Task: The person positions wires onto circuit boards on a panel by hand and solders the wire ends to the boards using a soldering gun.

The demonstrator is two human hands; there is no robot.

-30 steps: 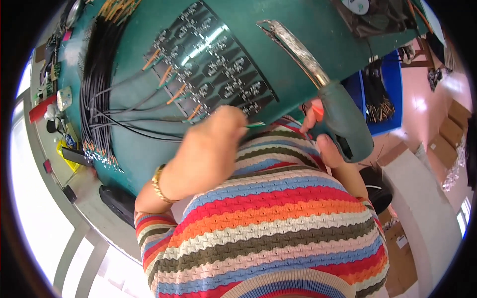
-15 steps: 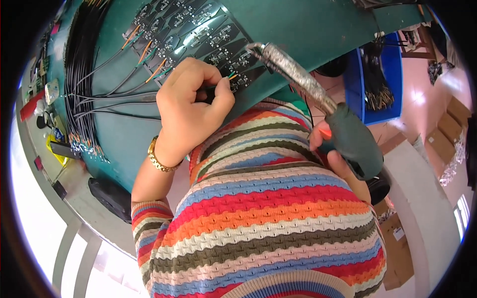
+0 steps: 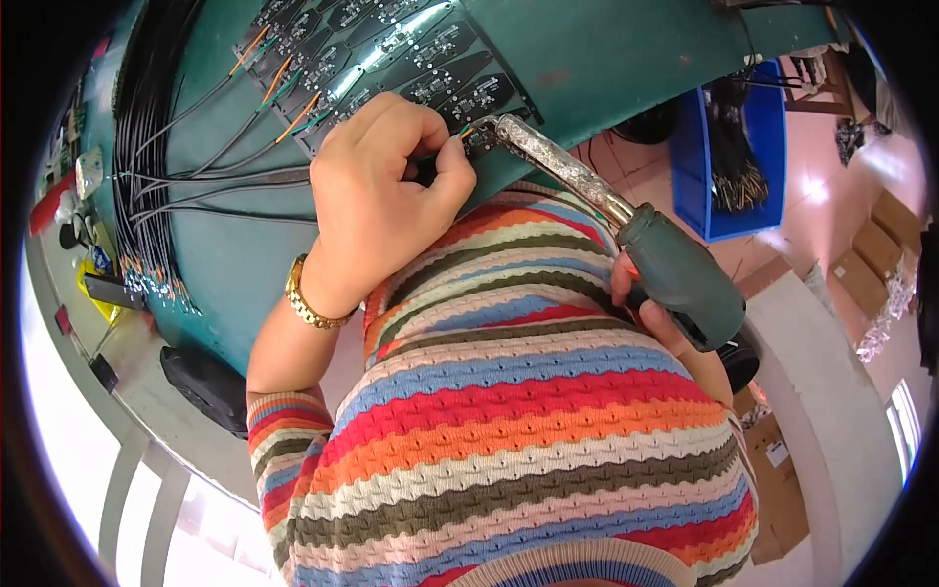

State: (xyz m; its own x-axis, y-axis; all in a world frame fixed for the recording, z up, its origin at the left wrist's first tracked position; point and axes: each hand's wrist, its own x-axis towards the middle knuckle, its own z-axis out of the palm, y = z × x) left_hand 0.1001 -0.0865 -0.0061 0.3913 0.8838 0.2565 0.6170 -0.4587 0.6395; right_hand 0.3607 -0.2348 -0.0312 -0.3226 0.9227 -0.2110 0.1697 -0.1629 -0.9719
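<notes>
My left hand point(image 3: 383, 181), with a gold watch at the wrist, pinches a thin black cable between thumb and forefinger. Its stripped-back orange and green wires point(image 3: 466, 132) poke out past the fingertips onto the near edge of a panel of black circuit boards point(image 3: 430, 49). My right hand point(image 3: 667, 325) is wrapped round the dark green handle of a soldering iron point(image 3: 677, 276). The iron's bent tip meets the board beside those wire ends; whether it touches them is too small to tell. Several other cables point(image 3: 220, 110) have orange and green wires reaching the panel's left edge.
A thick bundle of black cables point(image 3: 147, 127) lies on the green table point(image 3: 597, 59) at the left. Right of the table stands a blue bin point(image 3: 691, 166) holding more cables. Cardboard boxes point(image 3: 875, 249) and a black bag point(image 3: 205, 391) are farther out.
The soldering iron's tip has come down and inward to the wire ends at the board. My left hand has shifted slightly to the right, still pinching the cable.
</notes>
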